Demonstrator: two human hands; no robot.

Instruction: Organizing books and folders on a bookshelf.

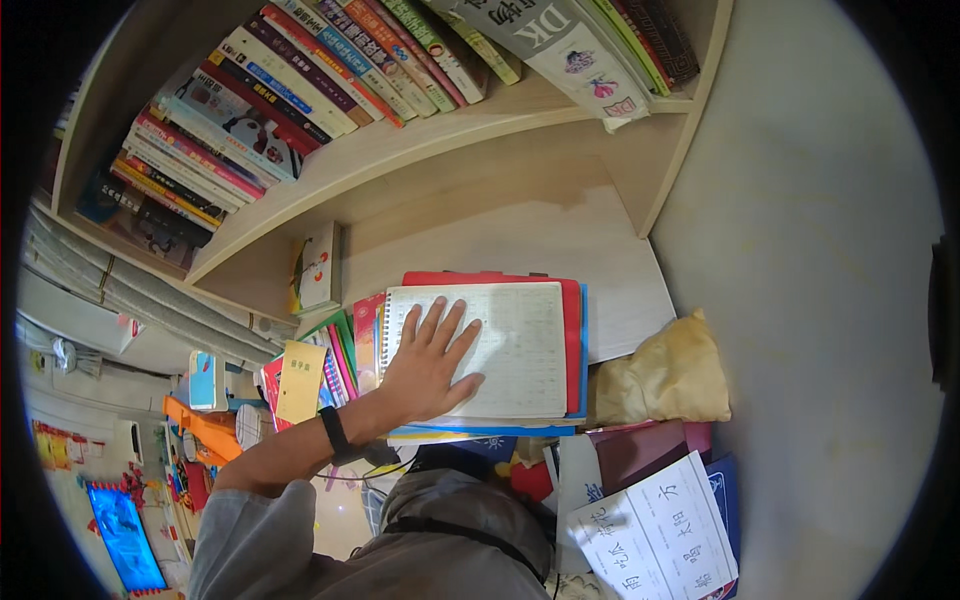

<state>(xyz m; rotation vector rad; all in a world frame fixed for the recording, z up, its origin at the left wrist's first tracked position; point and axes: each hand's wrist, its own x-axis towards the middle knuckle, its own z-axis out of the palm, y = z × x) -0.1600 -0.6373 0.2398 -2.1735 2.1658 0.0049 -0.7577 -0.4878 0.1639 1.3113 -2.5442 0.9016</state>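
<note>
My left hand (430, 370) lies flat with its fingers spread on a white spiral notebook (520, 345). A black band circles that wrist. The notebook's open page carries faint rows of marks. It tops a stack of folders, where a red folder (573, 310) shows at the back and right, and a blue folder (584, 350) sticks out beyond it. At the stack's left side a pinkish-red booklet (367, 335) peeks out. My right hand is out of sight.
Above stands a wooden bookshelf (420, 150) packed with books. A yellow cloth bag (665, 375) sits right of the stack, above white sheets with handwriting (655, 530). Upright books with a yellow booklet (301, 382) are at the left. A plain wall (820, 300) rises at right.
</note>
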